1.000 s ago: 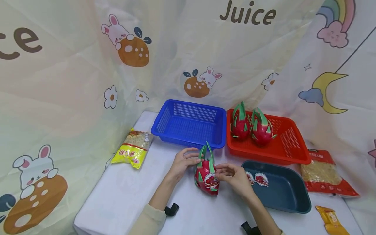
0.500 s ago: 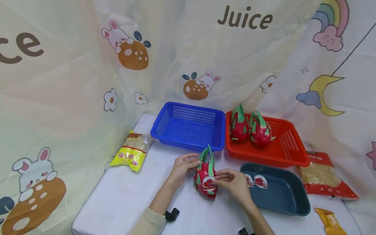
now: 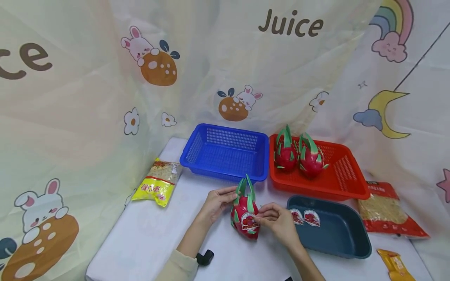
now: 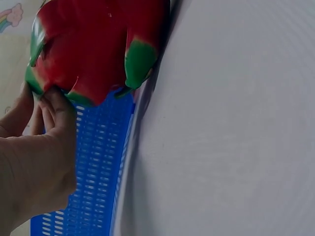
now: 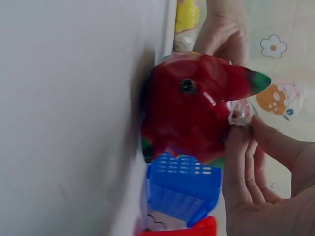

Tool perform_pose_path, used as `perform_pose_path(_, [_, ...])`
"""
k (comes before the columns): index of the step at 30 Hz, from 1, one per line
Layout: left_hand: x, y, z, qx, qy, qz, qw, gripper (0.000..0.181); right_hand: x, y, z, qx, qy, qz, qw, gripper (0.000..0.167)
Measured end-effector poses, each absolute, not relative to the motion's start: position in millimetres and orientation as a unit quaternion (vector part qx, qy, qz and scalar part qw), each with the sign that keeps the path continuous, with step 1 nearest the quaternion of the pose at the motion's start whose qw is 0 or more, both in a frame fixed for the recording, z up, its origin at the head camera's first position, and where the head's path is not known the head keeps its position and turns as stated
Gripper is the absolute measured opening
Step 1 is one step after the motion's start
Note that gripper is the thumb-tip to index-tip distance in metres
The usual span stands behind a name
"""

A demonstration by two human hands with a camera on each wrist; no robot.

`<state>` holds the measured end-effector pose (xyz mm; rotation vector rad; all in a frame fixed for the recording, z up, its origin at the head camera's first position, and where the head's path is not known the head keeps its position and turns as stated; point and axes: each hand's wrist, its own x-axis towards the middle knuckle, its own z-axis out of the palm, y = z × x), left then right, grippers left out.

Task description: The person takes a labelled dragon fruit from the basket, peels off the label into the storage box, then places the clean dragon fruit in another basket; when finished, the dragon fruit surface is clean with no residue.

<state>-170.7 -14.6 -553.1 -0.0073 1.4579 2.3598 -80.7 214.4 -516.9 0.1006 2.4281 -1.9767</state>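
A red dragon fruit (image 3: 242, 205) with green leaf tips lies on the white table, its long leaves toward the blue basket. My left hand (image 3: 217, 203) pinches it near its leafy top; in the left wrist view the thumb and fingers meet at a green tip of the fruit (image 4: 93, 44). On the fruit's front is a round red-and-white sticker (image 3: 248, 222). My right hand (image 3: 277, 223) pinches the sticker's right edge between thumb and forefinger. The right wrist view shows the sticker (image 5: 240, 112) at the fruit's side, partly behind the fingertips.
Behind the hands stands a blue basket (image 3: 225, 175). A red basket (image 3: 351, 183) beside it holds two dragon fruits (image 3: 312, 162). Two stickers (image 3: 311, 218) are at the left of a dark teal tray (image 3: 337, 238). Food packets (image 3: 158, 181) lie at both sides.
The head view has tilted slightly, so the scene sits a little lower. Both hands stay at the dragon fruit, with the right fingers still at the sticker's edge.
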Motion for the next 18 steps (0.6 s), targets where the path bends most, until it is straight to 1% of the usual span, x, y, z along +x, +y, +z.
perform_pose_path(4, [-172, -16, -554, 0.003, 0.506, 0.841, 0.189, 0.038, -83, 218, -521, 0.038, 0.730, -0.680, 0.058, 0.035])
perform_pose_path(8, [-172, -20, -553, -0.002, 0.490, 0.848, 0.202, 0.039, -86, 221, -525, 0.049, 0.695, -0.711, 0.095, 0.031])
perform_pose_path(14, [-173, -23, -552, 0.001, 0.470, 0.856, 0.214, 0.038, -87, 223, -529, 0.046, 0.680, -0.723, 0.107, 0.049])
perform_pose_path(18, [-174, -25, -552, 0.001, 0.464, 0.860, 0.214, 0.034, -87, 223, -530, 0.053, 0.665, -0.737, 0.111, 0.054])
